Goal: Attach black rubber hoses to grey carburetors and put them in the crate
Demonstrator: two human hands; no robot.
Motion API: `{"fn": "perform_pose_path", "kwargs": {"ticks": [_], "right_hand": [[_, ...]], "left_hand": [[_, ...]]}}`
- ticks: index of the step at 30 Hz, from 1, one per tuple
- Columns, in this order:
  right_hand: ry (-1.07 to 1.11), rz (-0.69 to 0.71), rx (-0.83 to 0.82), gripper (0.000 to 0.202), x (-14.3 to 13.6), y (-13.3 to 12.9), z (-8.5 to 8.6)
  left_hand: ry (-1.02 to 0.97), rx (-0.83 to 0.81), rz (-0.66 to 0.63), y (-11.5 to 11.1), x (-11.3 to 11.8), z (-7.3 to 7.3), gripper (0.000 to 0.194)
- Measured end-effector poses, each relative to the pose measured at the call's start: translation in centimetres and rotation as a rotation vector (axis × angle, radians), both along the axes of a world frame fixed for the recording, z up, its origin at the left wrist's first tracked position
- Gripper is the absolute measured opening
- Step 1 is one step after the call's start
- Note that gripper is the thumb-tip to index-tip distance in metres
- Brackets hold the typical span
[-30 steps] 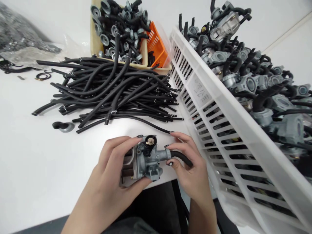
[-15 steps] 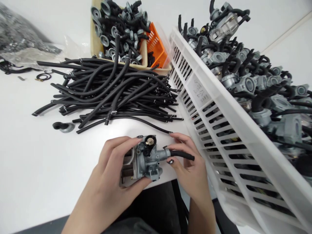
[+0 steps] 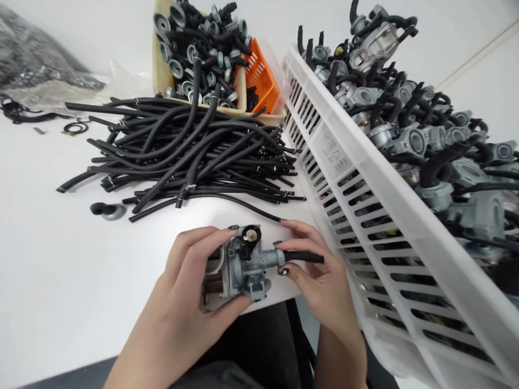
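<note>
With left fingers curled round carburetor, right fingers lightly pinching its collar, already joined to black hose.

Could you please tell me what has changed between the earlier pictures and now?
The short black hose on the metal part was curved down toward the person; it now sticks out nearly straight to the right. Nothing was taken hold of or let go: the left hand still holds the metal part, and the right hand's fingertips are still at its collar. The hose pile stayed put.
</note>
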State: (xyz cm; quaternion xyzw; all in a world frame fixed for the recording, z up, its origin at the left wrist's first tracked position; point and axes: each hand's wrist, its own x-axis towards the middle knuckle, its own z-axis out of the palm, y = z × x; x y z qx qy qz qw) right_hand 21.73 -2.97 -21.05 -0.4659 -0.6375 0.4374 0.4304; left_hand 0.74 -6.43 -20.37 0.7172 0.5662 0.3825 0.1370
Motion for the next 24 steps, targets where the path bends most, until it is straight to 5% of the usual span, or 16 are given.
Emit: {"fn": "perform_pose_path", "kwargs": {"ticks": [20,24], "right_hand": [[-0.070,-0.089,-0.044,0.006,-0.49,0.02,-0.25],[-0.007,-0.127,-0.023,0.023,-0.51,0.17,-0.55]], "left_hand": [[-0.004,0.027,-0.004,0.12,0.04,-0.30,0.055],[-0.008,0.013,0.007,0.06,0.00,-0.28,0.055]]}}
